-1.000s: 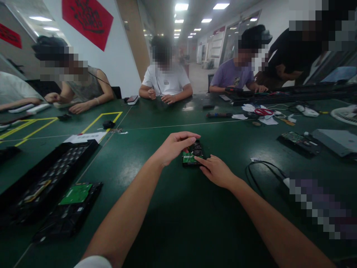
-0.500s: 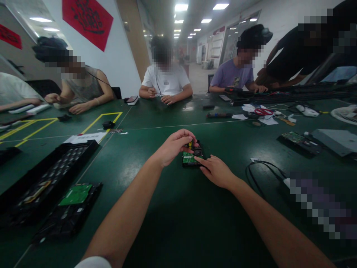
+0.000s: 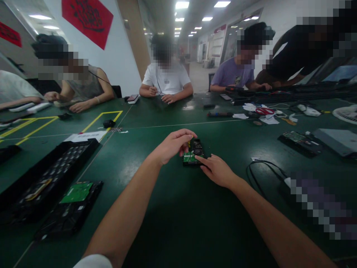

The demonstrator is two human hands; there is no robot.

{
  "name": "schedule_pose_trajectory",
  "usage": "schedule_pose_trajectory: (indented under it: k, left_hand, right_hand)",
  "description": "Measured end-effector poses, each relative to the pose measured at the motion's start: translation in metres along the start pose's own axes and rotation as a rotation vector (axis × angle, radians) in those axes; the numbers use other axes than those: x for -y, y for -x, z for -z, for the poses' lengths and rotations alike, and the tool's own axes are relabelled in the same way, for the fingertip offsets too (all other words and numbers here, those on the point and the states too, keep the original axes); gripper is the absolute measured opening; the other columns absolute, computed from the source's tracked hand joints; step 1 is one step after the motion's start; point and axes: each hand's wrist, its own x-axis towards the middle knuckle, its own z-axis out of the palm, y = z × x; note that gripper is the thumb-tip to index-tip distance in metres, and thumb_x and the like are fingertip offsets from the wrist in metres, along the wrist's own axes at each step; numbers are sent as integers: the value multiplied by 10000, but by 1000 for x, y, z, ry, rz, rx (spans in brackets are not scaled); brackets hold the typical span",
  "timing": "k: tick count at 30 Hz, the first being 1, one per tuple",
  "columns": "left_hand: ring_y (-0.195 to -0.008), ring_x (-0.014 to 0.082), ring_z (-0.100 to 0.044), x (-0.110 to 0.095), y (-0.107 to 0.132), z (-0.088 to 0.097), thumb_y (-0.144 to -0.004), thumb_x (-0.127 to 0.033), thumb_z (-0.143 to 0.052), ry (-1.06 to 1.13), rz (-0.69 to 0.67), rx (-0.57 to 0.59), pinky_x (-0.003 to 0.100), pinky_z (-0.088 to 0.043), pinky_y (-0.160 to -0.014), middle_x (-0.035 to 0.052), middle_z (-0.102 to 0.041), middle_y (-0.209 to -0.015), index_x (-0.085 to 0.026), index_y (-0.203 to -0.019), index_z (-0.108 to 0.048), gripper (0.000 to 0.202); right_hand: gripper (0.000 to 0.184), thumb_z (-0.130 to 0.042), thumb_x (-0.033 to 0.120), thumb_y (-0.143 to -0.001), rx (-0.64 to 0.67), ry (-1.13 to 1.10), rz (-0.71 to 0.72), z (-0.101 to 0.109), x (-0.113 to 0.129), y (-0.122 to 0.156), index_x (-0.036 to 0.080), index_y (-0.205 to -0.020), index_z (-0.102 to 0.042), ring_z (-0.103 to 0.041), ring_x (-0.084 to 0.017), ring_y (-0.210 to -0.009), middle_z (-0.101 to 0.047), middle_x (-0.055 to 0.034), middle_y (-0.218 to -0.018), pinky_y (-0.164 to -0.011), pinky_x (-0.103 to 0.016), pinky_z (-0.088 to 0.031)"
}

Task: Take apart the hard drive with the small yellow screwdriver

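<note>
In the head view, a small hard drive (image 3: 197,148) lies on the green table, its green circuit board (image 3: 188,158) at the near end. My left hand (image 3: 178,144) is closed around the yellow and black handle of a screwdriver (image 3: 190,144). The screwdriver stands upright, its thin shaft reaching down to the board; the exact tip contact is too small to see. My right hand (image 3: 216,168) is at the drive's near right corner, forefinger laid on top and thumb by the edge, holding it.
On the left lie a long black tray (image 3: 92,145) and another hard drive (image 3: 78,208). To the right are a circuit-board unit (image 3: 298,141), a grey metal box (image 3: 336,139) and a black cable (image 3: 251,176). Co-workers sit across the table (image 3: 156,223), beyond a dark tool (image 3: 220,114).
My left hand's fingers have shifted on the screwdriver handle, and the shaft and more of the drive now show. My right hand stays at the same corner.
</note>
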Motion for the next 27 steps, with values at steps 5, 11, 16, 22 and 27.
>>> schedule_pose_trajectory:
  k: [5, 11, 16, 22, 27]
  left_hand:
    - [-678, 140, -699, 1, 1, 0, -963, -387, -626, 119, 35, 47, 250, -538, -581, 56, -668, -975, -197, -1117, -680, 251]
    - [-660, 117, -669, 3, 0, 0, -954, -440, -670, 101, 18, 56, 232, -525, -586, 36, -668, -914, -195, -1109, -678, 290]
    - [-615, 93, -612, 5, -1, 0, -927, -481, -712, 42, -13, 63, 220, -489, -554, 35, -673, -896, -186, -1052, -680, 322]
    - [-630, 100, -625, 6, -1, 1, -927, -454, -715, 57, 17, 31, 234, -498, -546, 66, -701, -1008, -180, -1053, -642, 310]
    - [-627, 103, -626, 6, -1, 1, -930, -449, -705, 47, 23, 43, 236, -501, -547, 67, -702, -982, -173, -1008, -644, 292]
  right_hand:
    - [518, -456, 318, -1071, -11, 4, 1, -2, -1, 0, 240, -1583, -458, -673, -217, -943, -733, -68, -976, -1153, -495, -380]
    - [523, -462, 334, -1070, -21, -7, -2, -3, -2, 1, 249, -1586, -453, -678, -223, -949, -740, -71, -991, -1152, -500, -378]
    - [525, -467, 337, -1068, -17, -7, 1, -3, -2, 1, 250, -1585, -452, -682, -224, -951, -742, -73, -997, -1147, -499, -383]
    - [516, -457, 328, -1071, -19, -13, 8, -1, -1, 1, 247, -1581, -457, -679, -216, -946, -743, -70, -1005, -1155, -504, -378]
    - [529, -464, 330, -1070, -12, -10, 0, -2, -1, 1, 248, -1592, -438, -683, -219, -954, -741, -69, -997, -1154, -505, -380]
